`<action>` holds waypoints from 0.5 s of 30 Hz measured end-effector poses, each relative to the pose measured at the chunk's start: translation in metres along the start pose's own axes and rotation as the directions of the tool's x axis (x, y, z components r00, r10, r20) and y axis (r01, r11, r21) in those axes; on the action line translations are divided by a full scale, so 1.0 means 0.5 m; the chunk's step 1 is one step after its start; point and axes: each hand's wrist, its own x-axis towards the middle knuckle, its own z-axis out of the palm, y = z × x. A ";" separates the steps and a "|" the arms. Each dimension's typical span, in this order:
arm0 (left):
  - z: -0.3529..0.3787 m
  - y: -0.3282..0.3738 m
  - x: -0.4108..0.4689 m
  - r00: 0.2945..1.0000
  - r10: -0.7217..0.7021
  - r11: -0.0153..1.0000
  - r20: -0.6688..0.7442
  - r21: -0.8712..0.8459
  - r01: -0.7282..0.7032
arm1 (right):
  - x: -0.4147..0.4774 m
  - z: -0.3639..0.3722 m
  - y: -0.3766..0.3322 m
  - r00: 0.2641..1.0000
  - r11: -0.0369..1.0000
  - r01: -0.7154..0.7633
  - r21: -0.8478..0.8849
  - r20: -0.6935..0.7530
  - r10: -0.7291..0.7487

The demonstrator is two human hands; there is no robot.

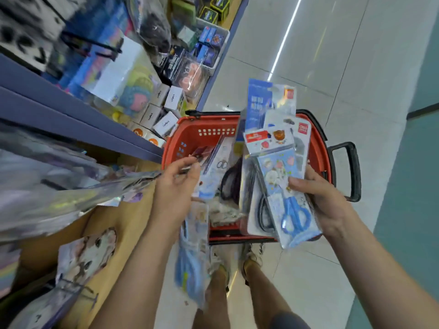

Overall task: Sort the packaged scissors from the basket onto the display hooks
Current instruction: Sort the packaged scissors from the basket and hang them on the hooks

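Packaged scissors on blue cards (280, 186), a fanned stack, sit gripped in the right hand (325, 200) above the red plastic basket (190, 136). The left hand (175, 186) pinches one blurred blue pack (192, 255). Next, probably, it goes to a matching hook.

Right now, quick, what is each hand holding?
Left hand: pinches a thin pack over the red basket.
Right hand: grips a fanned stack of scissors packs.
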 end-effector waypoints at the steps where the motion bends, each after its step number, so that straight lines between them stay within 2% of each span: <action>1: 0.003 0.007 -0.013 0.996 -0.036 0.999 0.087 0.026 0.034 | -0.009 0.009 -0.003 0.999 0.999 -0.017 0.032 0.049 0.015; 4: -0.001 0.043 -0.048 0.926 -0.193 0.981 0.324 0.035 0.192 | -0.021 0.036 -0.016 0.976 0.971 -0.111 0.211 0.209 0.066; 6: -0.015 0.061 -0.064 0.903 -0.226 0.972 0.365 0.019 0.235 | -0.030 0.047 -0.032 0.951 0.950 -0.160 0.269 0.301 0.074; 8: -0.035 0.082 -0.080 0.942 -0.177 0.977 0.286 -0.064 0.203 | -0.038 0.071 -0.052 0.952 0.970 -0.147 0.194 0.293 0.086; 10: -0.055 0.103 -0.098 0.975 -0.154 0.983 0.162 -0.079 0.168 | -0.050 0.090 -0.069 0.974 0.991 -0.098 0.088 0.215 0.077; 13: -0.084 0.142 -0.153 0.996 -0.070 0.989 -0.061 0.123 0.077 | -0.059 0.121 -0.090 0.981 0.997 -0.078 0.010 0.181 0.075; 15: -0.104 0.177 -0.214 0.973 0.039 0.954 -0.225 0.299 0.031 | -0.071 0.143 -0.112 0.979 0.995 -0.085 -0.043 0.180 0.092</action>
